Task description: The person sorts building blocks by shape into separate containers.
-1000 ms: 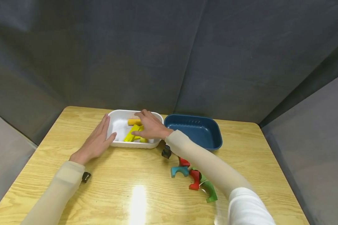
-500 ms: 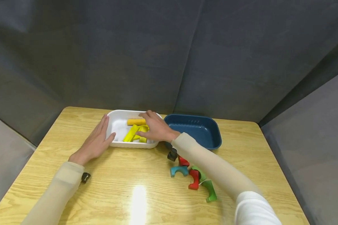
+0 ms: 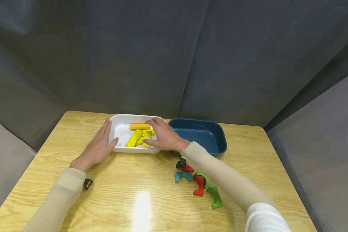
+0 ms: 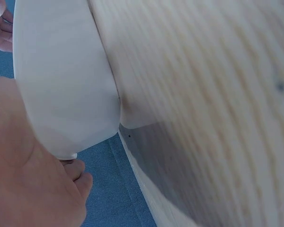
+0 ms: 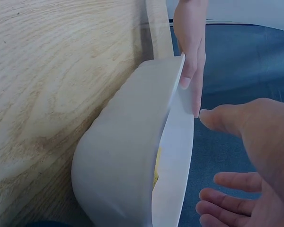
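A white tray on the wooden table holds an orange block and several yellow blocks. My left hand rests with straight fingers against the tray's left end; its thumb reaches over the near corner, inside the rim in the right wrist view. Over the tray's right end hovers my right hand, thumb and fingers spread apart. Nothing lies between those fingers in the right wrist view, where the right hand is clear of the tray wall. That hand hides part of the tray's right side.
A dark blue tray stands right of the white one, partly behind my right forearm. In front of it lie arch-shaped blocks: a blue one, a red one and a green one, among others. Grey curtains hang behind the table.
My right hand has drawn back to the right over the white tray, and more of the yellow blocks shows. The left hand stays at the tray's left end.
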Tool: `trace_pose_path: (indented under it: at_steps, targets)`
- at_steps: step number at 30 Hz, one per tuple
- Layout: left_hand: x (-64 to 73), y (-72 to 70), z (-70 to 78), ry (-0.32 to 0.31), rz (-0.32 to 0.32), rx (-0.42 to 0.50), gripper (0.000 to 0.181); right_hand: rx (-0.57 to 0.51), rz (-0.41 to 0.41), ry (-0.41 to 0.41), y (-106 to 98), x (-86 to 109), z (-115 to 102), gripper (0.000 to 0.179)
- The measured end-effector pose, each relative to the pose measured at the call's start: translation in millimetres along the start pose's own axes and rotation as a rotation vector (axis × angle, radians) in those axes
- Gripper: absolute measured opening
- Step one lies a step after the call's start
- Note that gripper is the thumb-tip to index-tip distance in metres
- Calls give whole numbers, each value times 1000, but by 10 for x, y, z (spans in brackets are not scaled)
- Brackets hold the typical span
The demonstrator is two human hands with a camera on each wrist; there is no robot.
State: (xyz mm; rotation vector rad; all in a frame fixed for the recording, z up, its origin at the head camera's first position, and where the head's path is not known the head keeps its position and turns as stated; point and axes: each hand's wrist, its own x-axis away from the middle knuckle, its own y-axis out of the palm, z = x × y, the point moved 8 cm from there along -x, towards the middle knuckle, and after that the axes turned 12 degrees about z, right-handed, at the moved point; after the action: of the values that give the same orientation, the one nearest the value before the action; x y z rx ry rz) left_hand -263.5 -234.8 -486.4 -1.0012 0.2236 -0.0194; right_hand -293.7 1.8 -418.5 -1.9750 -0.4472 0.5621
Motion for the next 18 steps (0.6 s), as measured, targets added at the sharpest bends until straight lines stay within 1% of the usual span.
trace_pose_path:
  at_steps: [9,12,18]
  targets:
    - [-9,14,7,1,2,3,87,50,50,-86,-74,122,-25,67]
    - [-16,9,13,3,0,5,86,64,57,-91,-111,180,-6,65]
    - [-16,-3,17,-6,-3,1,87,58,75,-84,-189,303,34,63]
